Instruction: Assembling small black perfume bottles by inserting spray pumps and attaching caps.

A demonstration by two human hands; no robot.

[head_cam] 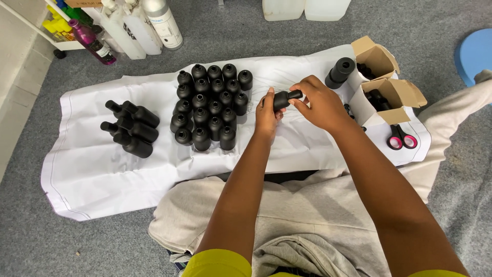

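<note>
Center frame, left hand (pixel 267 115) is wrapped round a small black bottle (pixel 281 99), right hand (pixel 319 102) pinching its neck. Bottle's mostly hidden by fingers. Open boxes (pixel 389 95) upper right, contents hard to make out.

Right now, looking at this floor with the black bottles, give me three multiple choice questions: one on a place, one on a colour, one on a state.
1. Where do the scissors lie?
A. On the white sheet, right of the open boxes
B. Among the standing bottles
C. On the blue stool

2. What colour are the scissor handles?
A. Green
B. Pink
C. Yellow

3. How do the bottles at far left sit?
A. Upright
B. Inside a box
C. On their sides

Answers:
1 A, they rest on the sheet's right end by the nearer cardboard box.
2 B, both loops are pink.
3 C, their necks point sideways, unlike the upright group. Meanwhile the left hand and right hand hold one small bottle.
</note>
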